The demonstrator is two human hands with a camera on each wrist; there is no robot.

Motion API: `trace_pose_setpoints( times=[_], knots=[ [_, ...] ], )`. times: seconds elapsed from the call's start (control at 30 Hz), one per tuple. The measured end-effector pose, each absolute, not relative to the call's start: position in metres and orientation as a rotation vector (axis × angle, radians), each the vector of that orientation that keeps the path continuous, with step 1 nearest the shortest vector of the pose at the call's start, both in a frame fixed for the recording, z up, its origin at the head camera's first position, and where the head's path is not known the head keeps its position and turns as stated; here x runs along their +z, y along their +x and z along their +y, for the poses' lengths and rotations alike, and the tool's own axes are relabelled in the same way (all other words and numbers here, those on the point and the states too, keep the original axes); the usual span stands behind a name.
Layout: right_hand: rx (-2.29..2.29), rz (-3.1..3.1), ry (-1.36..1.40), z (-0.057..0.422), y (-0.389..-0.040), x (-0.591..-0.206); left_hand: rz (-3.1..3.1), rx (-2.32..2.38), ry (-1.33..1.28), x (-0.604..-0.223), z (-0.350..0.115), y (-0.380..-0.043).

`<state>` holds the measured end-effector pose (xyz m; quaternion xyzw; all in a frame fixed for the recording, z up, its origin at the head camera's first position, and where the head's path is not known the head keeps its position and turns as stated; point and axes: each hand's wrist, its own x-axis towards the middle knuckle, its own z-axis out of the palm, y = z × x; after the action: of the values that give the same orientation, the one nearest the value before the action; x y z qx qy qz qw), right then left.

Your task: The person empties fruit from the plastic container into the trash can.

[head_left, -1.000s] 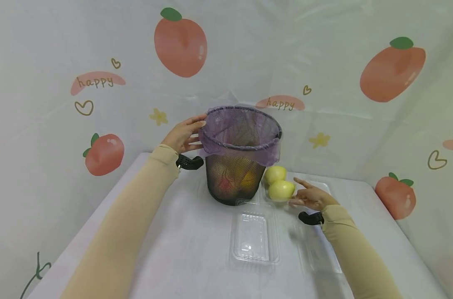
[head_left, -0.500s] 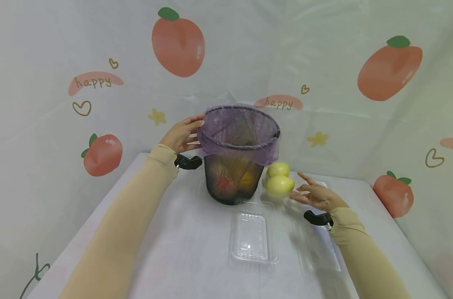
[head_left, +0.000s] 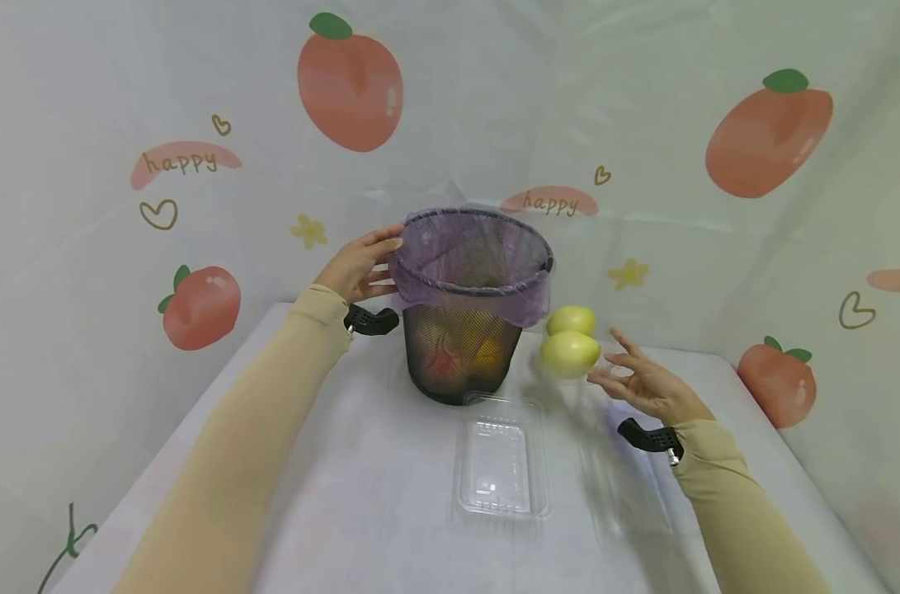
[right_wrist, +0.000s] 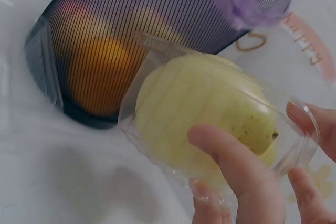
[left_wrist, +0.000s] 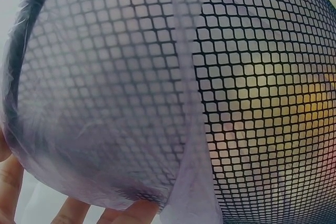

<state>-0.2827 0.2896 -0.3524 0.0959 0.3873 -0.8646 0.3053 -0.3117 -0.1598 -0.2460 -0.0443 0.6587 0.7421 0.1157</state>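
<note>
My left hand [head_left: 356, 266] rests with spread fingers against the left side of a black mesh bin [head_left: 460, 392], at the rim. A purple plastic bag [head_left: 522, 310] lines the bin and folds over its edge. Red and orange fruits [right_wrist: 100, 74] show through the mesh. To the bin's right, my right hand [head_left: 653, 386] grips a clear plastic container [right_wrist: 128, 109] and holds it tilted above the table. Two pale yellow fruits [head_left: 570, 355] lie inside it. In the left wrist view, fingertips [left_wrist: 134, 212] touch the bag below the rim.
A clear plastic tray [head_left: 503, 513] lies on the white table in front of the bin. Another clear tray [head_left: 635, 526] lies to the right, partly behind the right forearm. A white printed curtain [head_left: 450, 99] hangs close behind the bin.
My right hand has lifted the container of pale yellow fruits off the table, up and slightly rightward. My left hand keeps its place at the bin.
</note>
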Motion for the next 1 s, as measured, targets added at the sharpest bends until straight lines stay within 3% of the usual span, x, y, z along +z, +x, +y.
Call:
trace_pose_setpoints(
  times=[1.0],
  knots=[
    [-2.429, 1.116, 0.059, 0.286, -0.255, -0.28, 1.916, 2.192, -0.113, -0.248, -0.161, -0.312]
  ],
)
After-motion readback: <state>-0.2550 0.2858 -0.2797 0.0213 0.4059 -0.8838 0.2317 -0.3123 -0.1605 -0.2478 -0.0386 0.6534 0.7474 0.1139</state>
